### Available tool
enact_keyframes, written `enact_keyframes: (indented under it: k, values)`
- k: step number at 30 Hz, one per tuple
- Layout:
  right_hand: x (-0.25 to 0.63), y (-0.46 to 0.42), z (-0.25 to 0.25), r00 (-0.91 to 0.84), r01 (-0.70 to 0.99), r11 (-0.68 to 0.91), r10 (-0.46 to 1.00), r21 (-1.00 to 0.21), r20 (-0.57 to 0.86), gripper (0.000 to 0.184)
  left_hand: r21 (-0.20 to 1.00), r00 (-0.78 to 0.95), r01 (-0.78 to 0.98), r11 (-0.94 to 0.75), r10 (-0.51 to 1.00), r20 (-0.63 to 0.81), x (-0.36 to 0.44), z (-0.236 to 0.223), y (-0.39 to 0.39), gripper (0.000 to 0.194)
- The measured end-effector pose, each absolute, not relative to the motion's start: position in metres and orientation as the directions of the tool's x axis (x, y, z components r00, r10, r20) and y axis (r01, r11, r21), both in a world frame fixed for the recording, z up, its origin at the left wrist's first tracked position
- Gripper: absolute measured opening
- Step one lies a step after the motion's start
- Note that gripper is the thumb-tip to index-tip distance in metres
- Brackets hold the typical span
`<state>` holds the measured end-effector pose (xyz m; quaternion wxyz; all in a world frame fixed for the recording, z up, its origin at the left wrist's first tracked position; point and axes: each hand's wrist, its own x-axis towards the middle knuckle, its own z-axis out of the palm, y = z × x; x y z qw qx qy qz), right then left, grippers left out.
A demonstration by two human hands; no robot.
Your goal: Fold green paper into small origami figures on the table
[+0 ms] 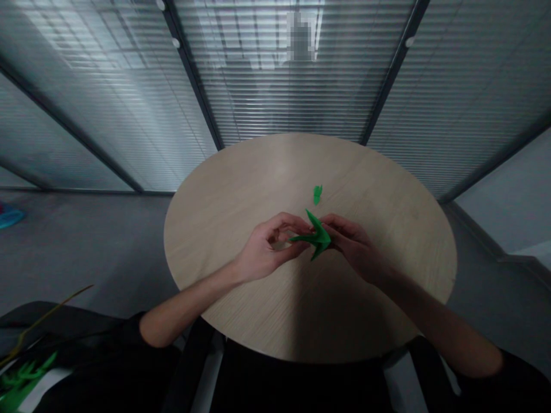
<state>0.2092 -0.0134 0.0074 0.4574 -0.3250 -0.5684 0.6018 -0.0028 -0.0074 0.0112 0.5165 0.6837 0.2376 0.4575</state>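
Above the middle of the round table, a green folded paper piece [319, 235] with several pointed flaps is held between both hands. My left hand [269, 244] pinches it from the left, thumb below and fingers above one of its points. From the other side my right hand [353, 244] grips its right edge, with the fingertips partly hidden behind the green flaps. Just beyond the hands a small flat green piece [317, 194] lies on the tabletop, touched by neither hand.
The round wooden table [241, 183] stands against glass panels with blinds [293, 103]. At lower left, green things [28, 376] with a white edge lie by a dark chair, near a thin yellow strand [55, 310]. Something blue [9, 216] is on the floor at far left.
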Motion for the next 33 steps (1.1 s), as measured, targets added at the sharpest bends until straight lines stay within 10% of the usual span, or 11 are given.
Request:
enact_keyframes:
  k: [18, 24, 33]
  values:
    - [0.2091, -0.0148, 0.0089, -0.344, -0.035, 0.290, 0.895, -0.956, 0.284, 0.015, 0.738, 0.406, -0.002, -0.674, 0.674, 0.617, -0.0050, 0.0160, -0.0059, 0.006]
    - [0.2135, -0.0208, 0.0162, -0.254, 0.300, 0.731, 0.680, -0.613, 0.688, 0.012, 0.612, 0.360, 0.094, -0.785, 0.600, 0.714, -0.0050, 0.0162, -0.0053, 0.006]
    - [0.2131, -0.0211, 0.0136, -0.367, 0.436, 0.820, 0.538, -0.371, 0.759, 0.026, 0.493, 0.398, 0.142, -0.859, 0.505, 0.766, -0.0047, 0.0134, -0.0044, 0.009]
